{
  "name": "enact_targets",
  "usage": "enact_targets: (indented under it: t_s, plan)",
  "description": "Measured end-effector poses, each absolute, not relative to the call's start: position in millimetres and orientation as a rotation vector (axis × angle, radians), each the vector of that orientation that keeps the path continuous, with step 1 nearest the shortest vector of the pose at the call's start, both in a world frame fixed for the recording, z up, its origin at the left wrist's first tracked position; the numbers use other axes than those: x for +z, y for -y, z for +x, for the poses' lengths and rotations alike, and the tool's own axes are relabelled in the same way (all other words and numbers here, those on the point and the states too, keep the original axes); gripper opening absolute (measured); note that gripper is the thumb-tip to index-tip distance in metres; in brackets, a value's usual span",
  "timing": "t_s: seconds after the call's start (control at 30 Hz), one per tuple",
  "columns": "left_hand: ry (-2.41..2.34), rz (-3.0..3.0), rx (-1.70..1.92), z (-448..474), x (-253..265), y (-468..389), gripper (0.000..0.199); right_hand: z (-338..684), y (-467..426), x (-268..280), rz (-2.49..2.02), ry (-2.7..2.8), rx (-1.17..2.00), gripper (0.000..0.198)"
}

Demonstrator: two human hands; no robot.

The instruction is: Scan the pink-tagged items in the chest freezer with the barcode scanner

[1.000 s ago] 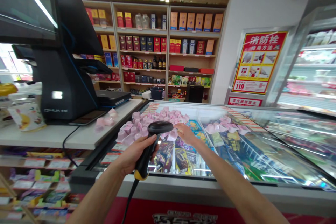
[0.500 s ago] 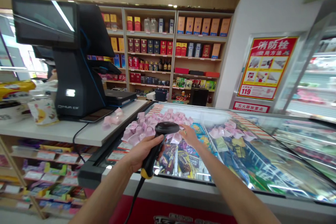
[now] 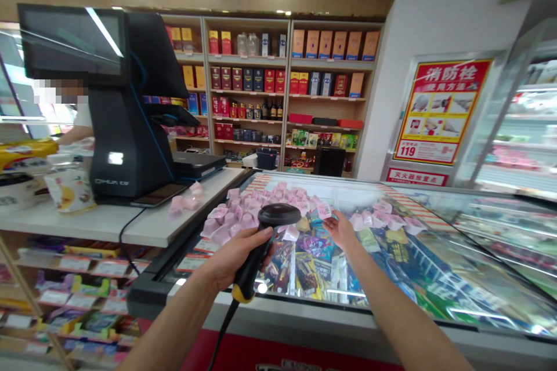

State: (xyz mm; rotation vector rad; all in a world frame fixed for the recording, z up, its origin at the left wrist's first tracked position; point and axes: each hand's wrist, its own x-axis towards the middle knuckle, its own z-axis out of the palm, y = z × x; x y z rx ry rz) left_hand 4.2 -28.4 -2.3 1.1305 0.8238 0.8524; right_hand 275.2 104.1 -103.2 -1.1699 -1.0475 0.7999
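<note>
My left hand (image 3: pixel 243 255) is wrapped round the black handle of a corded barcode scanner (image 3: pixel 278 214), whose head points right. In the fingertips of my right hand (image 3: pixel 342 229) is a small pink cup (image 3: pixel 324 210), its printed, pale side turned toward me, just right of the scanner head. Behind the scanner, a heap of similar pink cups (image 3: pixel 243 208) lies on the glass top of a chest freezer (image 3: pixel 361 313). A smaller group of pink cups (image 3: pixel 383 217) sits to the right of my right hand.
Left of the freezer stands a counter (image 3: pixel 143 226) with a checkout terminal (image 3: pixel 113 127), a few pink cups (image 3: pixel 185 203) and a patterned bag (image 3: pixel 69 188). Someone's arm (image 3: pixel 78 130) shows behind the terminal. Shelves of boxes (image 3: pixel 248 81) line the back wall.
My right hand has moved right, away from the heap, with a pink cup in its fingers. The scanner has stayed almost in place. A person has come into view behind the terminal.
</note>
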Motion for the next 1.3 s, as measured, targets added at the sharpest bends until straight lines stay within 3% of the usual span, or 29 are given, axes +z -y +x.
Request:
enact_targets:
  t_s: [0.27, 0.47, 0.63, 0.83, 1.1, 1.3]
  plan:
    - [-0.822, 1.166, 0.813, 16.4, 0.8, 30.9, 0.023, 281.3, -99.6, -99.7, -1.061, 0.929, 0.949, 0.021]
    - [-0.789, 1.168, 0.817, 18.1, 3.4, 28.4, 0.022, 293.9, -89.7, -96.4, -1.321, 0.959, 0.457, 0.03]
    - [-0.818, 1.177, 0.841, 21.5, 3.2, 24.5, 0.022, 318.4, -75.2, -101.4, -1.702, 1.259, -0.175, 0.027]
    - [-0.841, 1.177, 0.916, 21.9, -1.0, 19.9, 0.023, 329.8, -76.3, -108.5, -1.865, 1.425, -0.406, 0.022]
    - [-0.877, 1.177, 0.942, 3.7, -6.6, 18.7, 0.024, 316.3, -84.4, -100.8, -1.806, 1.294, -0.477, 0.024]
    - [-0.856, 1.146, 0.952, -0.9, -6.9, 20.7, 0.023, 243.4, -78.2, -92.1, -1.401, 1.689, -0.041, 0.034]
